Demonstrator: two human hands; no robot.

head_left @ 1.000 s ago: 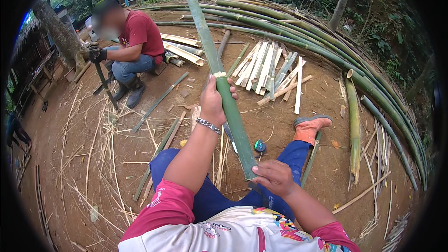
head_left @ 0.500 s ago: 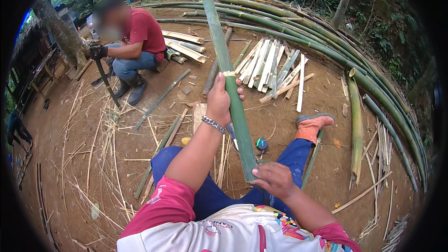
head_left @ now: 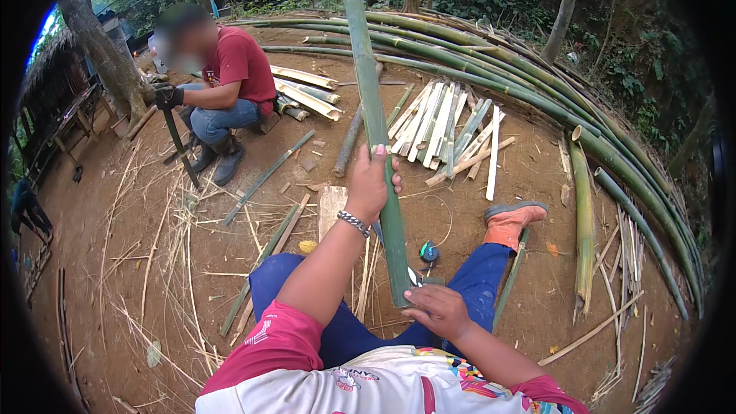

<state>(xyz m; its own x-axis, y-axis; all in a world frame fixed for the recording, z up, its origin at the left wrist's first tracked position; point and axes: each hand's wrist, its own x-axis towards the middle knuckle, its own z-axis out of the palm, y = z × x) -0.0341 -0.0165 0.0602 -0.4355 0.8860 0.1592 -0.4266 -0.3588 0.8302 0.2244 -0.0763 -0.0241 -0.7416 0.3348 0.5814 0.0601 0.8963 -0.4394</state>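
Observation:
A long split piece of green bamboo [head_left: 391, 222] slants up and away from my lap. My left hand [head_left: 373, 184] is wrapped round its middle, at a joint, with the thumb on top. At its near end, my right hand [head_left: 441, 308] has closed fingers against the lower edge and corner. A shiny metal blade [head_left: 414, 276] shows beside that end, just above my right fingers; the bamboo hides much of it, and whether my right hand touches it I cannot tell.
A pile of pale split slats [head_left: 441, 123] lies ahead. Long bamboo poles [head_left: 475, 69] curve round the far right. A small blue-and-black round object [head_left: 429, 251] sits between my legs. At left, a crouching person [head_left: 230, 84] holds a dark, long tool [head_left: 178, 142].
The near end of the bamboo has shifted slightly left and down. My right hand has lowered a little with it, and the blade beside the end has come into sight.

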